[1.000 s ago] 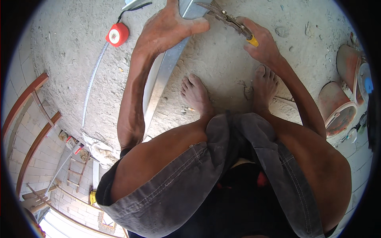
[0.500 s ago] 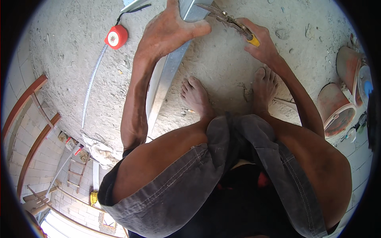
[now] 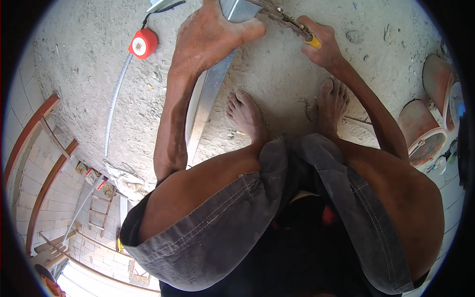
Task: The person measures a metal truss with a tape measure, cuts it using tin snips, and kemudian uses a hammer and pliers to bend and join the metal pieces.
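My left hand (image 3: 213,37) grips a long silver metal channel (image 3: 212,94), which runs diagonally from the top middle down past my left forearm. Closed around the yellow handle of a pair of metal snips (image 3: 284,20) is my right hand (image 3: 321,47); the snips' jaws reach to the channel's upper edge at the top of the view, and their tips are hard to make out. Left of my left hand, a red tape measure (image 3: 144,44) lies on the dusty concrete floor with its white blade (image 3: 115,99) extended.
My bare feet stand between my hands and knees. Two dirty buckets (image 3: 420,131) lie at the right by the block wall. At the lower left are reddish steel bars (image 3: 39,119), a white sack (image 3: 129,180), a ladder (image 3: 101,213) and block walls.
My right hand and the snips have moved slightly upward. My left hand has shifted a little right and up along with the channel.
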Motion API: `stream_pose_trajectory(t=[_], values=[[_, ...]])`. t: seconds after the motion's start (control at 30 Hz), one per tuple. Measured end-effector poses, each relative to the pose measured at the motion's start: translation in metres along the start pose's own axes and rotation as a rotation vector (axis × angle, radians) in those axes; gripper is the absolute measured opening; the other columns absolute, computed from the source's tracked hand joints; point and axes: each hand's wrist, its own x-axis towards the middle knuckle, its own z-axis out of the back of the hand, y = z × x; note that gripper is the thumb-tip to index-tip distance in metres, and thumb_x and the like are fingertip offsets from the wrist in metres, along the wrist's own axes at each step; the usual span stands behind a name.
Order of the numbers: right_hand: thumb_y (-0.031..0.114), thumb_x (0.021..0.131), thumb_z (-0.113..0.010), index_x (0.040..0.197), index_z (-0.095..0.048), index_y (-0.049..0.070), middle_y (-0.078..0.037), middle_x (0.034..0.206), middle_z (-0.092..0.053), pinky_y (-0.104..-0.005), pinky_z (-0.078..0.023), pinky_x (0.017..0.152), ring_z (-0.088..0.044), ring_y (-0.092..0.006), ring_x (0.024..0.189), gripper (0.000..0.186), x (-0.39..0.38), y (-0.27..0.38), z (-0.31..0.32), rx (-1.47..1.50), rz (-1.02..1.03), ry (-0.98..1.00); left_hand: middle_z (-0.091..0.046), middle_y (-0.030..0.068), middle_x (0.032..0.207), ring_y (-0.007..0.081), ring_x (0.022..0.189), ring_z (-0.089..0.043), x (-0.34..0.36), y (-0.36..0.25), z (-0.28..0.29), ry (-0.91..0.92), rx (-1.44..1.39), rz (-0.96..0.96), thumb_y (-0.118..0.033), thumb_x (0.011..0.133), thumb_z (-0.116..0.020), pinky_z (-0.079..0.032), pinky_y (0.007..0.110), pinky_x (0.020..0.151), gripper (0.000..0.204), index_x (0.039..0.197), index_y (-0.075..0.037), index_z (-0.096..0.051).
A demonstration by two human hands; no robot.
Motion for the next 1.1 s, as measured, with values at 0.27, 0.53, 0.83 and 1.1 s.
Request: stream_pose_trajectory(t=[0.27,0.53,0.83,1.1], values=[[0.009,0.066,-0.062,0.104,-0.051,0.006,-0.02,0.076,-0.057,-0.0458,-0.045,0.064,-0.057,-0.0407,0.072,0.039,0.0,0.012,0.003,-0.064,-0.1,0.029,-0.062,0.0263,0.103,0.0349,0.094,-0.062,0.002,0.02,-0.013,-0.085,0.149,0.038,-0.049,0.061,-0.065,-0.046,0.041,0.086,0.083,0.122,0.004,-0.046],[0.012,0.072,-0.058,0.108,-0.049,0.005,-0.02,0.086,-0.063,-0.0469,-0.049,0.07,-0.062,-0.0397,0.08,0.038,0.005,0.102,0.058,-0.462,-0.29,0.12,-0.062,0.0285,0.099,0.0374,0.096,-0.062,-0.006,0.029,-0.013,-0.097,-0.105,0.044,-0.054,0.061,-0.065,-0.047,0.041,0.085,0.086,0.119,0.007,-0.046],[0.01,0.072,-0.055,0.101,-0.049,0.0,-0.022,0.075,-0.062,-0.0489,-0.047,0.068,-0.061,-0.0406,0.077,0.032,-0.021,0.107,0.046,-0.46,-0.406,0.174,-0.062,0.0249,0.1,0.0325,0.092,-0.062,-0.017,0.033,-0.028,-0.041,-0.317,0.042,-0.053,0.06,-0.067,-0.046,0.039,0.083,0.085,0.118,0.006,-0.049],[0.007,0.067,-0.051,0.094,-0.056,-0.004,-0.014,0.057,-0.052,-0.0356,-0.043,0.046,-0.054,-0.0248,0.049,0.03,-0.029,0.136,0.11,0.112,-0.701,0.235,-0.061,0.0268,0.105,0.0358,0.096,-0.061,-0.016,0.066,-0.004,-0.064,-0.247,0.122,-0.051,0.063,-0.068,-0.046,0.04,0.086,0.083,0.122,0.003,-0.047]])
